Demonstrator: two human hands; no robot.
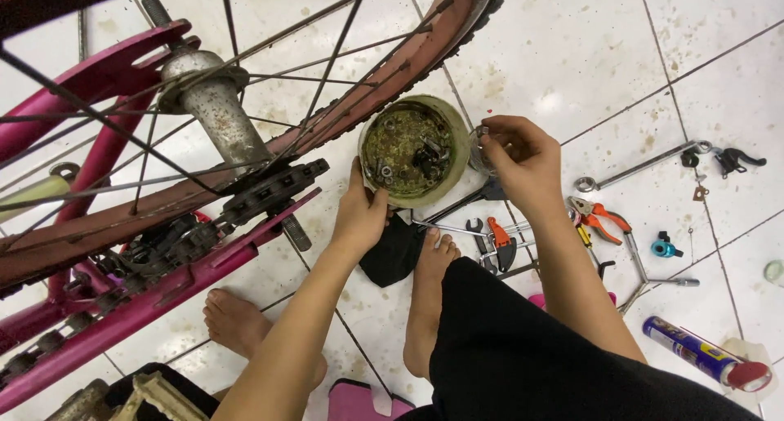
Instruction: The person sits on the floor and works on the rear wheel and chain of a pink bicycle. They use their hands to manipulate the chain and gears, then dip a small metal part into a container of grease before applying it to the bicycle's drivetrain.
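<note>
White tiled floor (572, 53): left hand (359, 213) grips tin (412, 150) rim beside wheel (245, 176)

Bare white tiled floor (572, 53) lies open above and right of the hands. To the left, the spoked wheel with its reddish rim (343, 115) and magenta bicycle frame (163, 294) block passage. Scattered tools, among them orange-handled pliers (600, 218) and a long silver wrench (641, 166), crowd the floor at right.

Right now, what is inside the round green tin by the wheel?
The round green tin, steadied by the left hand, holds small grimy metal parts, nuts and bolts among them. The bottom is covered by parts and grime. The right hand pinches a small piece at its rim.
</note>
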